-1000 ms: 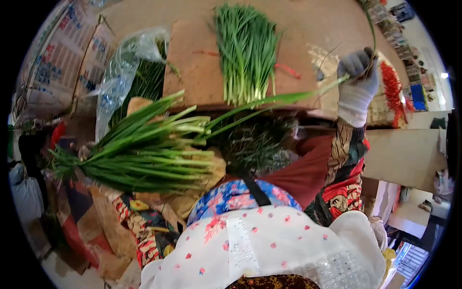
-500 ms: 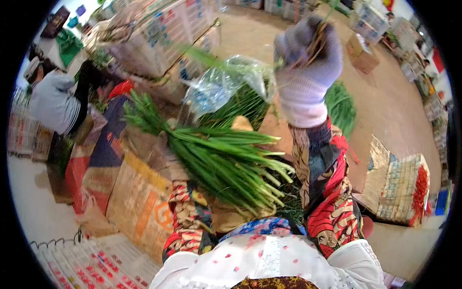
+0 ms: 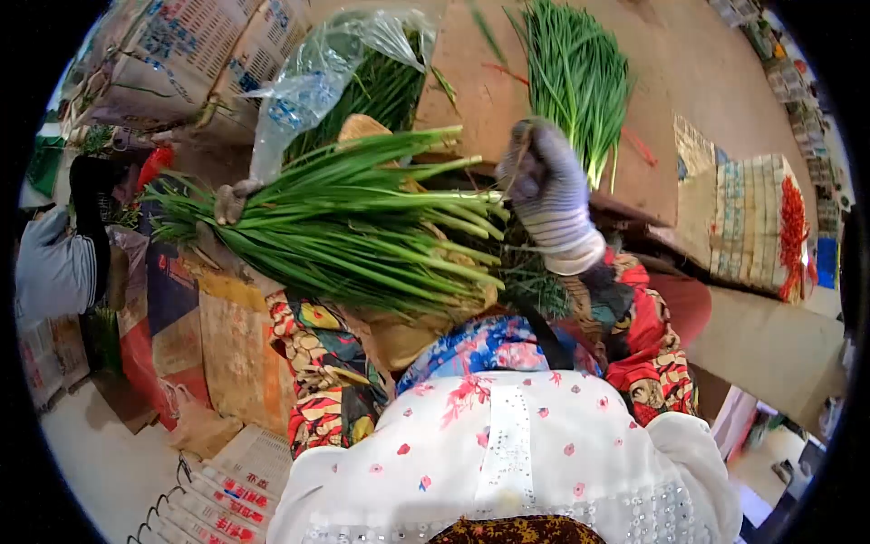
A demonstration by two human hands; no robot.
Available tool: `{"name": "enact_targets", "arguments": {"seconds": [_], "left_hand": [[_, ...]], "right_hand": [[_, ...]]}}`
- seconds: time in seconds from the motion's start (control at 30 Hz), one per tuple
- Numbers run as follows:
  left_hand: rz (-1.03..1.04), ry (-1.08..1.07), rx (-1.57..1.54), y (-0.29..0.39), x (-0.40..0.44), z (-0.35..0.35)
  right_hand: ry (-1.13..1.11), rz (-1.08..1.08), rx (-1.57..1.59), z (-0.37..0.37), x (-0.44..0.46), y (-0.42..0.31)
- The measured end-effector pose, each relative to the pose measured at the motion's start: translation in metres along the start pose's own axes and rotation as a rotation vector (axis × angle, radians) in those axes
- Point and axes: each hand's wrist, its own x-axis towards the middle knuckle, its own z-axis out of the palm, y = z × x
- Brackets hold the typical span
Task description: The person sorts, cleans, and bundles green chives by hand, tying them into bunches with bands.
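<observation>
A large bunch of long green stalks (image 3: 344, 227) lies sideways in front of my body, pale ends to the right. My left hand (image 3: 234, 204), in a dirty glove, grips its leafy end, mostly hidden behind the leaves. Beside the pale ends is my right hand (image 3: 544, 177) in a grey-white knit glove, its fingers pinched together on thin brownish strands at the stalk tips. Beyond it, a second green bunch (image 3: 580, 82) rests on a brown board (image 3: 648, 172) with a red tie under it.
A clear plastic bag (image 3: 313, 104) with more greens stands behind the bunch. Stacked crates (image 3: 181, 63) are at the upper left. A person in grey (image 3: 59, 263) is at the far left. Red ties (image 3: 793, 236) hang over a box at the right.
My right hand has come down from its raised position to the stalks' pale ends. The long leaf it held is gone from it. My left hand still holds the bunch as the view shifts.
</observation>
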Motion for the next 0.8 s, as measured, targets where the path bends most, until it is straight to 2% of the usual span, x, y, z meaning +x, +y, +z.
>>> {"name": "enact_targets", "arguments": {"seconds": [0.03,0.1,0.13,0.2,0.23,0.27,0.3,0.33,0.37,0.4,0.43,0.47,0.53,0.6,0.67,0.73,0.77,0.8], "left_hand": [[0.017,0.039,0.016,0.002,-0.003,0.001],[0.122,0.329,0.185,0.005,-0.013,0.003],[0.114,0.352,0.187,0.002,-0.013,0.002],[0.185,0.329,-0.005,-0.002,-0.011,0.003],[0.076,0.367,0.002,-0.001,-0.009,0.014],[0.067,0.378,0.002,0.003,-0.012,0.013],[0.084,0.489,0.07,0.011,-0.014,0.01],[0.101,0.593,0.137,0.014,-0.012,0.008],[0.118,0.742,0.065,0.013,-0.008,0.014],[0.11,0.74,0.062,0.012,-0.007,0.014],[0.172,0.846,0.262,0.011,-0.008,0.011],[0.232,0.949,0.47,0.014,-0.011,0.009],[0.201,0.878,0.448,0.027,-0.012,0.002],[0.141,0.787,0.363,0.031,-0.014,0.005],[0.133,0.819,0.409,0.052,-0.018,-0.005],[0.14,0.853,0.458,0.058,-0.018,-0.007],[0.157,0.819,0.465,0.058,-0.019,-0.006],[0.173,0.785,0.476,0.059,-0.018,-0.003]], "right_hand": [[-0.025,-0.031,-0.017,-0.009,-0.011,-0.01],[-0.095,-0.084,-0.029,-0.03,-0.028,-0.037],[-0.139,-0.107,-0.023,-0.041,-0.037,-0.051],[-0.095,-0.048,0.022,-0.067,-0.057,-0.076],[-0.112,-0.018,-0.003,-0.085,-0.064,-0.079],[-0.131,0.008,-0.029,-0.104,-0.071,-0.078],[-0.137,0.212,-0.282,-0.126,-0.078,-0.082],[-0.158,0.283,-0.664,-0.145,-0.08,-0.072],[-0.215,0.358,-1.043,-0.164,-0.083,-0.061],[-0.287,0.286,-1.55,-0.173,-0.082,-0.042],[-0.638,0.373,-2.434,-0.156,-0.08,-0.039],[-0.636,0.377,-2.426,-0.152,-0.079,-0.03],[-0.417,0.133,-1.908,-0.144,-0.078,-0.012],[-0.396,0.433,-1.235,-0.109,-0.079,0.004],[-0.242,0.421,-0.804,-0.077,-0.086,0.033],[-0.109,0.656,-0.537,-0.067,-0.077,0.047],[0.012,0.679,-0.305,-0.057,-0.081,0.05],[0.012,0.677,-0.299,-0.064,-0.079,0.057]]}}
